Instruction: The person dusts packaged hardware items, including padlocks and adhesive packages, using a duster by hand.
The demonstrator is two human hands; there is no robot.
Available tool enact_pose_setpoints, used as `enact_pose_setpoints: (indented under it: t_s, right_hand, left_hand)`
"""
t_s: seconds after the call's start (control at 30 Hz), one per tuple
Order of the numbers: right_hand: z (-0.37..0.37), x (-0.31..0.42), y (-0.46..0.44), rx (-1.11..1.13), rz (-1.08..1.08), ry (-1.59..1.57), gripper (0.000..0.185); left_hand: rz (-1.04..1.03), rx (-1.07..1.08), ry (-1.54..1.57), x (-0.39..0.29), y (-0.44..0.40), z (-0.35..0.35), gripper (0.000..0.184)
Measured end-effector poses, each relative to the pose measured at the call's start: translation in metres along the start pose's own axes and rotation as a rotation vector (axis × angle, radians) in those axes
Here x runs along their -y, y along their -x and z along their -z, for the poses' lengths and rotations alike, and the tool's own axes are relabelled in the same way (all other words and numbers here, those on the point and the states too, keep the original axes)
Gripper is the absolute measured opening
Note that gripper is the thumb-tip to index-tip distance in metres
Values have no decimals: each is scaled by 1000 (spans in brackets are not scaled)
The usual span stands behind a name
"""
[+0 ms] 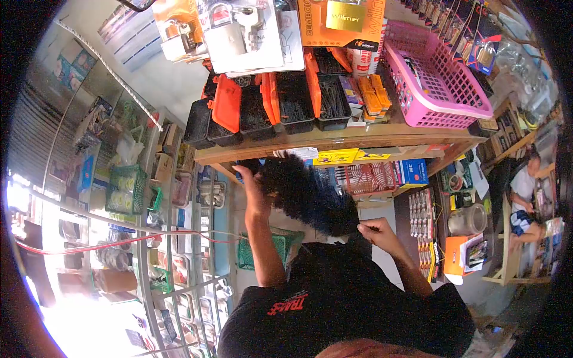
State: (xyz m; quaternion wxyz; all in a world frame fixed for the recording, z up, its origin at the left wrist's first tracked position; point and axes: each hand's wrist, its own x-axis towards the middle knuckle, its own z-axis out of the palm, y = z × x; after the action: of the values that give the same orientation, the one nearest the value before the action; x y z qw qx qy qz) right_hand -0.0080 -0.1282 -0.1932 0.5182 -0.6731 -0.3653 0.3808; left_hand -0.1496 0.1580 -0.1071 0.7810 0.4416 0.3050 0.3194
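A fluffy black duster (pixel 310 197) stretches between my two hands, below the wooden shelf edge. My left hand (pixel 250 186) is at its upper left end, fingers closed around something dark and blue that is mostly hidden. At the duster's lower right end, my right hand (pixel 377 231) is closed in a pinch, and what lies between its fingers is too small to make out. Over the duster, the wooden shelf (pixel 334 137) bears black boxes (pixel 295 110) of small metal pieces with orange lids.
A pink basket (pixel 441 113) and packaged padlocks (pixel 346 15) are on the shelf. Beneath it sit a red patterned basket (pixel 370 178) and a blue box (pixel 413 172). Glass shelving (pixel 149 238) stands left, with a green basket (pixel 248 253) nearby. Another person (pixel 524 191) sits far right.
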Motion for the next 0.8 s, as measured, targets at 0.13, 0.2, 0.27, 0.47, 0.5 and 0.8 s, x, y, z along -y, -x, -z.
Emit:
enact_pose_setpoints:
  t_s: [0.13, 0.2, 0.27, 0.47, 0.5, 0.8]
  right_hand:
    - [-2, 11, -3, -13, 10, -65, 38]
    - [2, 11, -4, -11, -1, -54, 38]
    - [7, 4, 5, -16, -2, -2, 37]
    - [20, 1, 10, 124, -247, -124, 22]
    - [18, 5, 9, 144, -247, -158, 23]
    - [15, 7, 28, 140, -136, -138, 31]
  left_hand:
    - [5, -32, -146, 46, -3, -2, 85]
    - [35, -47, -150, 46, -3, -5, 86]
    - [-15, 81, 28, 16, -2, -14, 103]
    - [86, 86, 35, 23, 0, -6, 106]
    - [66, 63, 19, 41, 0, -13, 105]
    - [-36, 36, 507, 4, -8, -1, 77]
